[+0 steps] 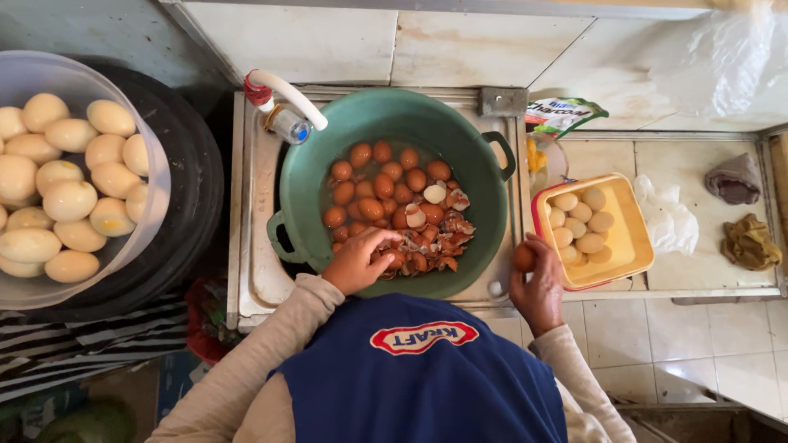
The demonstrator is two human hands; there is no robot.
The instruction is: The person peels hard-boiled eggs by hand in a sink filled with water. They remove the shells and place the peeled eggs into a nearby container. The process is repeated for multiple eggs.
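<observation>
The big clear bowl (152, 189), well to the left of the green basin (304, 180), is heaped with peeled eggs (70, 199), so by the look of it much of the peeling is already done. The green basin itself sits in the sink under the tap (287, 97) and holds water with a good number of brown eggs (373, 184) not yet shelled, perhaps a couple of dozen, though those under the water's glare are hard to count. Toward the near side of the basin floats a pile of broken shells (439, 242), with one or two peeled eggs among them. Just right of the basin, on the tiled surface (698, 271), stands a yellow tub (628, 238) holding a smaller batch of peeled eggs, with room left in it.

The hands are apart. The left hand (357, 262) reaches over the near rim of the basin, fingers curled down among the shells and eggs; whether it grips one I cannot tell. The right hand (538, 287) is clamped on a single brown egg (524, 258), shell on, held between the basin and the yellow tub.

So I judge the work well past halfway, with the basin's eggs left to do.
</observation>
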